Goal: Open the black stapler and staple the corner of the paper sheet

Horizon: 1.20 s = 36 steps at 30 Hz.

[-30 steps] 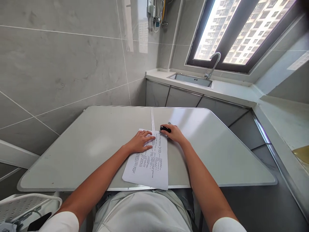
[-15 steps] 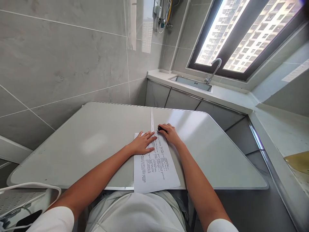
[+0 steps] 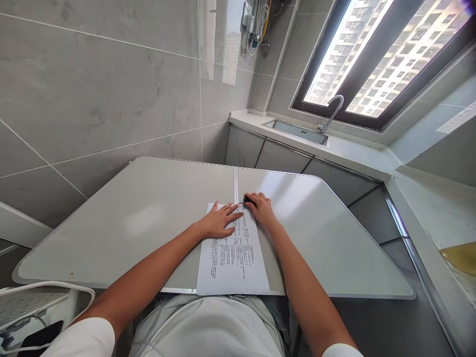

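Observation:
A sheet of printed paper (image 3: 230, 270), or a thin stack, lies on the table with its lower edge near the table's front rim. My left hand (image 3: 219, 221) rests flat on its upper part, fingers spread and pointing right. At the paper's top right corner, my right hand (image 3: 261, 208) is closed around a small black stapler-like tool (image 3: 249, 200). A thin metal end of this tool points left, close to my left fingertips. My right fingers hide most of it, so whether it grips the paper cannot be seen.
The pale folding table (image 3: 111, 233) has a seam down its middle. Behind stands a counter with a sink (image 3: 297, 131) and a faucet (image 3: 332, 114) under a window. A white rack with cables (image 3: 33, 307) is at lower left. A yellowish object (image 3: 461, 257) lies on the right counter.
The paper's lower end has swung slightly left, so it lies more slanted. Both hands stay nearly in place at its top. The view has tilted a little.

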Available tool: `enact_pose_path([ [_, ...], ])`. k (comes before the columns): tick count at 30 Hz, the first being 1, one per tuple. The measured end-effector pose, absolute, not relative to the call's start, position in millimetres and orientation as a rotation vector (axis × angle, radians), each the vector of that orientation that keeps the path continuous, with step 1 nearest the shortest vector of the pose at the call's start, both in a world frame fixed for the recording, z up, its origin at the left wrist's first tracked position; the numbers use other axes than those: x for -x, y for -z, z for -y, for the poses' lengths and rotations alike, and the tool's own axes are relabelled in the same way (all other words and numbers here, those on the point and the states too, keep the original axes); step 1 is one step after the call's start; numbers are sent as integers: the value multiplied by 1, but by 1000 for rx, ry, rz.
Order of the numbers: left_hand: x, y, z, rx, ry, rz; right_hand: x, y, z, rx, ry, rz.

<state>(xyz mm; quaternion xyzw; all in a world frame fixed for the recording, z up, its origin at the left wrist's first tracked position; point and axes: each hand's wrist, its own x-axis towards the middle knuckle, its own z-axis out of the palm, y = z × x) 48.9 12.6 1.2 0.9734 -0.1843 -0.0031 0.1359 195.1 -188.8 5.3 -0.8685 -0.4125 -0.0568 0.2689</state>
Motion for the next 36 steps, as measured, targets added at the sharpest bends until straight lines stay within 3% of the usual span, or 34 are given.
enact_pose_path([
  [23,-55,9,-17,-2760,-61,555,-193,-3,184,2436,170,1123],
  [36,-54,6,-16,-2772,-19,547,-179,0,175,2599,362,1232],
])
